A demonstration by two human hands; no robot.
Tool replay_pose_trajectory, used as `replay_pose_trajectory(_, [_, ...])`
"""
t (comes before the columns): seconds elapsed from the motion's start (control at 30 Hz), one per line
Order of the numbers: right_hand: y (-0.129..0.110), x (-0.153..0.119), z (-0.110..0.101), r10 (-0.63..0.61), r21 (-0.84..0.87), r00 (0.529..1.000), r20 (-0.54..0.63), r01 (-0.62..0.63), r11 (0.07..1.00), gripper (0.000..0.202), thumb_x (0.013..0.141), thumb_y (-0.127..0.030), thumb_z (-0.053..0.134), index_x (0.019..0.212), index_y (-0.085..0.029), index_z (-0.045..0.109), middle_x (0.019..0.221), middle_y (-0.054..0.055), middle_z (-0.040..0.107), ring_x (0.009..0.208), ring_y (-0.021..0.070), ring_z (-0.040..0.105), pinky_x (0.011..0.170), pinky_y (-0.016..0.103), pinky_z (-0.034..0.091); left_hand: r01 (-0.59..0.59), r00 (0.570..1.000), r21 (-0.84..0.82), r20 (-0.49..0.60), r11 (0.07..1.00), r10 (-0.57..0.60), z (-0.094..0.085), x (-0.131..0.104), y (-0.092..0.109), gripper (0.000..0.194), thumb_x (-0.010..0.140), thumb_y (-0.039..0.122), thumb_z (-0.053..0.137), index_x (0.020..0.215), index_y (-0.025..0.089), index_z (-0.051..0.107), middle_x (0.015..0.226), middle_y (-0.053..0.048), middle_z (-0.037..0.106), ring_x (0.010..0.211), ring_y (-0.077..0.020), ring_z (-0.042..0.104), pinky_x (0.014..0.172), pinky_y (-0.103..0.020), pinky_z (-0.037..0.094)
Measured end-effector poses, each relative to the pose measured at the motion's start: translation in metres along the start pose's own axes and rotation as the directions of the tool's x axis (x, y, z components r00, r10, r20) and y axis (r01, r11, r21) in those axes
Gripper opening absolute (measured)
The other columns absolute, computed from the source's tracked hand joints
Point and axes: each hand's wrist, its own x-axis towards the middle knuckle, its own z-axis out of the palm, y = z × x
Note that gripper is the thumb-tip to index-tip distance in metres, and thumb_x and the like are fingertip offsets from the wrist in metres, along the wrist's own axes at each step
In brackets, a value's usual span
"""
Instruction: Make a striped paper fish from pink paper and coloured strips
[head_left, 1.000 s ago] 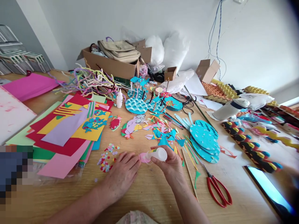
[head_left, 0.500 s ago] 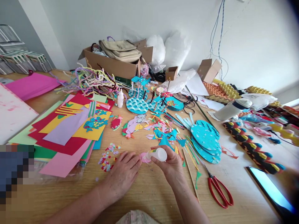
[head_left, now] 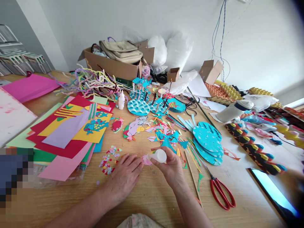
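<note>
My right hand (head_left: 169, 164) grips a white glue bottle (head_left: 158, 156), tipped on its side with its nozzle end over a small pink paper piece (head_left: 146, 160). My left hand (head_left: 125, 174) lies flat on the table, fingers spread a little, its fingertips at the left edge of the pink piece. Just left of it are small coloured paper bits (head_left: 108, 163). Beyond my hands are a red paper fish (head_left: 117, 124), a purple paper fish (head_left: 135, 126) and a heap of coloured scraps (head_left: 166, 131).
Red-handled scissors (head_left: 222, 193) and a wooden stick (head_left: 193, 179) lie right of my right hand, near blue paper ovals (head_left: 207, 142). A phone (head_left: 273, 193) rests at the right. Coloured sheets (head_left: 64, 126) are stacked left. Another bottle (head_left: 121, 101) stands behind.
The whole view has shifted slightly, so most things sit a little further left. My hands keep nearly the same pose around the pink piece.
</note>
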Motion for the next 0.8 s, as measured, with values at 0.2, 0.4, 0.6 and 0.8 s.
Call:
replay_pose_trajectory(0.2, [-0.0013,-0.0036,-0.0016,-0.047,-0.028,0.997,0.061,0.049,0.998,0.020,0.065,-0.027,0.070,0.083,-0.022,0.063,0.071,-0.002,0.061,0.063,0.0145,0.054,0.054,0.023,0.040,0.043,0.999,-0.008,-0.022,0.999,-0.044,-0.0014,-0.0009,0.0032,0.036,0.082,0.016,0.050,0.118,0.017,0.049,0.120,-0.006,0.055,0.114,-0.0248,0.044,0.099,-0.044,0.032])
replay_pose_trajectory(0.4, [-0.0007,0.0005,-0.0006,-0.042,-0.038,0.999,0.030,0.043,0.998,0.019,0.066,-0.028,0.069,0.083,-0.021,0.063,0.074,-0.001,0.063,0.068,0.0161,0.056,0.057,0.024,0.040,0.058,0.998,-0.025,-0.031,0.998,-0.059,-0.0031,0.0003,0.0043,0.037,0.079,0.013,0.053,0.115,0.016,0.050,0.117,-0.005,0.056,0.112,-0.0243,0.044,0.099,-0.043,0.032])
replay_pose_trajectory(0.6, [0.0007,0.0027,0.0002,-0.044,-0.047,0.998,0.045,0.046,0.998,0.020,0.066,-0.028,0.069,0.084,-0.021,0.063,0.074,0.000,0.063,0.070,0.0170,0.056,0.058,0.024,0.041,0.040,0.999,-0.019,-0.008,0.999,-0.040,-0.0054,0.0012,0.0034,0.035,0.080,0.016,0.052,0.115,0.016,0.050,0.117,-0.005,0.057,0.113,-0.0254,0.044,0.098,-0.044,0.032])
replay_pose_trajectory(0.8, [0.0006,0.0023,0.0025,-0.053,-0.031,0.997,0.050,0.054,0.998,0.021,0.066,-0.029,0.069,0.085,-0.021,0.062,0.074,0.000,0.062,0.068,0.0162,0.056,0.057,0.024,0.041,0.051,0.999,-0.017,0.003,0.999,-0.051,-0.0048,0.0016,0.0033,0.036,0.080,0.017,0.054,0.115,0.018,0.051,0.117,-0.005,0.057,0.113,-0.0242,0.045,0.099,-0.043,0.031])
